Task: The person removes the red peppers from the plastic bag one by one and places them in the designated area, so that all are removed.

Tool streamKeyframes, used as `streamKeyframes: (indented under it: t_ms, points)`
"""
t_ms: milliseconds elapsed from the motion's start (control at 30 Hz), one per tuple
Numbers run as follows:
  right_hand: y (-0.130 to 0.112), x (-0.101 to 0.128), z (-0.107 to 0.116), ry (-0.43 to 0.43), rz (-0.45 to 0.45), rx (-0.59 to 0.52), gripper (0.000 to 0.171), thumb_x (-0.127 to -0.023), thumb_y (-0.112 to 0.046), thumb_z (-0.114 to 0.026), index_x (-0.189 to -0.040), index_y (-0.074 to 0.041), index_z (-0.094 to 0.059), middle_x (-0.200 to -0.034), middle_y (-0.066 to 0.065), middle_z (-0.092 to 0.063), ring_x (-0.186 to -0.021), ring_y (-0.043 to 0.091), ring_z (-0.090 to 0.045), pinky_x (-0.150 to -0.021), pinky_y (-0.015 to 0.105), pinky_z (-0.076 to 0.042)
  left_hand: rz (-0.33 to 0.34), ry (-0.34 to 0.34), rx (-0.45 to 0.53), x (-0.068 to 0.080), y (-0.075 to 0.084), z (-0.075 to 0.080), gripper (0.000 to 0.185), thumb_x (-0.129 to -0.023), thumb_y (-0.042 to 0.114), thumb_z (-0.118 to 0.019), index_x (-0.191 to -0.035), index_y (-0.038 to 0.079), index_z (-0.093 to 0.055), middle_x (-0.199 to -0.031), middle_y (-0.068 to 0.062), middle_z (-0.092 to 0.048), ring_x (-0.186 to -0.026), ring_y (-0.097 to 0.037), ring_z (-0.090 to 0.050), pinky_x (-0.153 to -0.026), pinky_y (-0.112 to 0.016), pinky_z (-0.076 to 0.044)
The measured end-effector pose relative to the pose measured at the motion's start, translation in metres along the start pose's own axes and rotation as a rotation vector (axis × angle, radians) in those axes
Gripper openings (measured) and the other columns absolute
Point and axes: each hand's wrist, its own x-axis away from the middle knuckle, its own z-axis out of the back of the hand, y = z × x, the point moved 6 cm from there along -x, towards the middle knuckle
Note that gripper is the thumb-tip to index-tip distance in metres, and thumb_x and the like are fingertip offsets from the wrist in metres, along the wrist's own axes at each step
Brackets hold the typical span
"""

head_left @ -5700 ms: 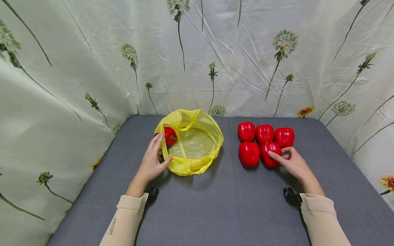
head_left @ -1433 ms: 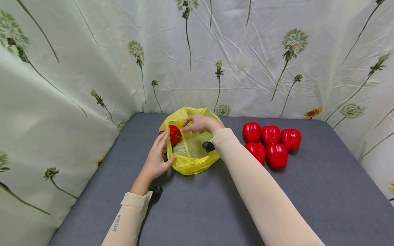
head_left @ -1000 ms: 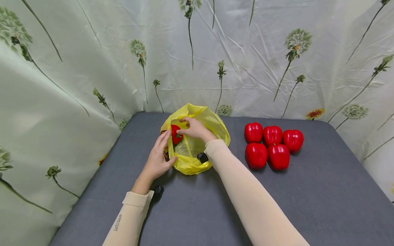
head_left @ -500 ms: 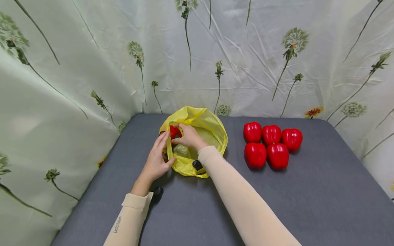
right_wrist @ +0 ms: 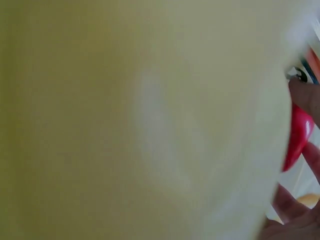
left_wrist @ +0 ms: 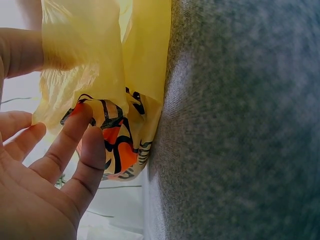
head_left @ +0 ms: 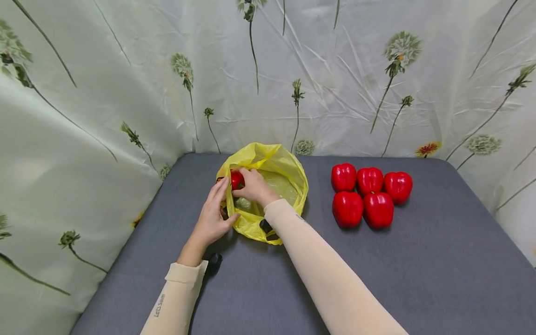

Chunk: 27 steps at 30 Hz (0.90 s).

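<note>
A yellow plastic bag point(head_left: 268, 158) stands with its mouth upward on the table's left half. My left hand point(head_left: 211, 221) rests against its left side, fingers fairly straight. In the left wrist view these fingers point(left_wrist: 60, 150) touch the printed film, and the thumb tip shows through it. My right hand point(head_left: 253, 188) reaches into the bag and grips a red bell pepper point(head_left: 236, 180) at the inner left wall. The right wrist view shows thumb and fingers either side of this pepper point(right_wrist: 300, 130); yellow film hides most of the view.
Several red bell peppers point(head_left: 378, 210) stand close together in two rows on the right of the grey table point(head_left: 444, 260). A flower-printed curtain point(head_left: 326, 93) hangs behind and along the sides. Black wrist cameras point(head_left: 214, 263) sit under both wrists.
My right hand has left the pepper group on the right, crossed into the bag and taken hold of the pepper inside. My left hand has stayed at the bag.
</note>
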Motion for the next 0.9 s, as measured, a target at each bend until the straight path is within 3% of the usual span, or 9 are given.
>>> streamKeyframes:
  t_ms: [433, 600, 900]
  points:
    - [-0.005, -0.003, -0.003, 0.179, -0.068, 0.042, 0.057, -0.099, -0.032, -0.077, -0.147, -0.008, -0.056, -0.136, 0.018, -0.067, -0.124, 0.035, -0.066, -0.107, 0.042, -0.056, -0.015, 0.014, -0.007, -0.001, 0.001, 0.000, 0.101, -0.084, 0.004, -0.085, -0.168, 0.003, -0.031, -0.172, -0.019, -0.035, -0.142, -0.039, -0.050, -0.075, -0.039, -0.059]
    - [-0.002, -0.002, 0.001, 0.180, -0.057, 0.004, 0.054, -0.097, -0.028, -0.079, -0.140, -0.004, -0.059, -0.133, 0.020, -0.068, -0.120, 0.035, -0.067, -0.106, 0.042, -0.057, -0.022, 0.015, -0.007, -0.002, -0.001, 0.001, 0.100, -0.084, 0.004, -0.085, -0.168, 0.002, -0.031, -0.172, -0.020, -0.034, -0.138, -0.039, -0.052, -0.074, -0.038, -0.059]
    - [0.012, 0.000, 0.012, 0.089, -0.036, -0.060, 0.057, -0.094, -0.027, -0.083, -0.140, -0.005, -0.056, -0.138, 0.017, -0.068, -0.124, 0.032, -0.065, -0.108, 0.043, -0.056, -0.019, 0.010, 0.002, -0.001, 0.001, 0.001, 0.100, -0.084, 0.003, -0.084, -0.168, 0.001, -0.031, -0.171, -0.022, -0.034, -0.127, -0.038, -0.058, -0.073, -0.037, -0.059]
